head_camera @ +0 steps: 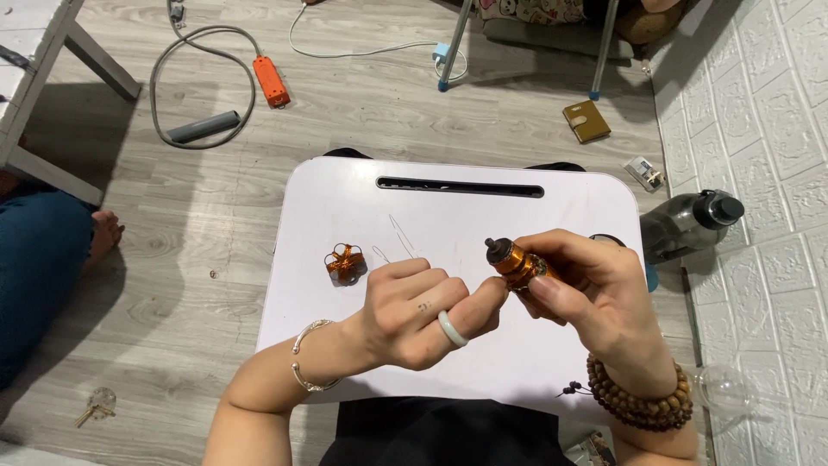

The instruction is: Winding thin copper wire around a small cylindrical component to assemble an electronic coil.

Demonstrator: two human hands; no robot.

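- Nearest the camera, both forearms come up over the lower edge of the white worktop (pixel 345 198); the left wrist wears a thin silver bangle (pixel 304 367), the right a string of brown wooden beads (pixel 642 401).
- The left hand (pixel 414 315) is curled over the middle of the worktop, a pale ring on one finger; its thumb and fingertips are pinched narrowly together and point toward the right hand. What they pinch, if anything, is too small to tell.
- The right hand (pixel 595 298) holds a small orange metal cylinder (pixel 515 261) with a dark knob on its left end; the grip is closed around it with thumb and fingers, and the cylinder is lifted just above the worktop, right of centre.
- Left of the hands, a small orange bow-shaped piece (pixel 345 263) lies on the worktop, with thin loops of wire (pixel 401 235) just beside it.
- Farther up, a long dark slot (pixel 460 185) runs along the worktop's far edge.
- Beyond, on the wooden floor: a dark bottle (pixel 690 224) by the white brick wall, a small brown wallet (pixel 586 121), an orange power strip (pixel 272 82) with a grey cable, and a white charger (pixel 442 53).
- At the far left, another person's leg in blue trousers (pixel 39 276) rests on the floor.
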